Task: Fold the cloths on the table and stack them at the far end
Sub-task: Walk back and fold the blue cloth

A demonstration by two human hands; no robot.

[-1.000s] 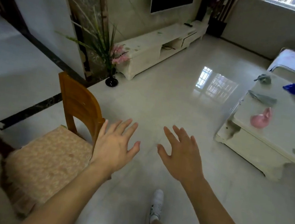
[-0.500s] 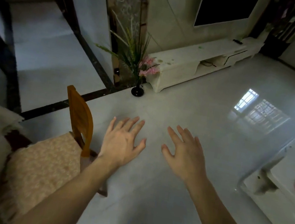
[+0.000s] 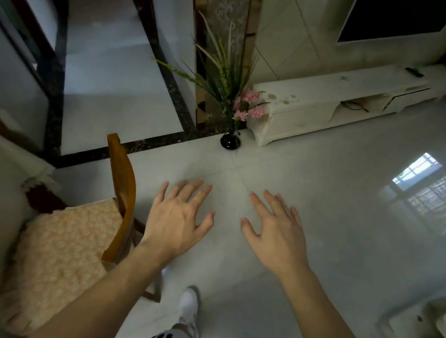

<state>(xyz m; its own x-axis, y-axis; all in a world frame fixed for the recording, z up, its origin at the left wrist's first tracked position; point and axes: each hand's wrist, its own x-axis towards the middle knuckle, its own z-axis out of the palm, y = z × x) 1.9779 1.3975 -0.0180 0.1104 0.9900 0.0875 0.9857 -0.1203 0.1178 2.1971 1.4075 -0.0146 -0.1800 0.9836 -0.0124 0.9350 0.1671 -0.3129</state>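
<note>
Both hands are spread and hold nothing: left hand (image 3: pixel 177 219), right hand (image 3: pixel 278 236). The table (image 3: pixel 422 334) shows only at four o'clock, so folding seemingly hasn't begun.

Both arms are reaching forward, left hand (image 3: pixel 177 219) and right hand (image 3: pixel 275 233) hovering palms down, fingers (image 3: pixel 190 190) spread, holding nothing.

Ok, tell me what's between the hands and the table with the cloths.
No cloths are in view. Only a corner of the white table shows at lower right. Between it and the right hand lies bare floor. The left hand is beside the wooden chair, away from the table.
</note>
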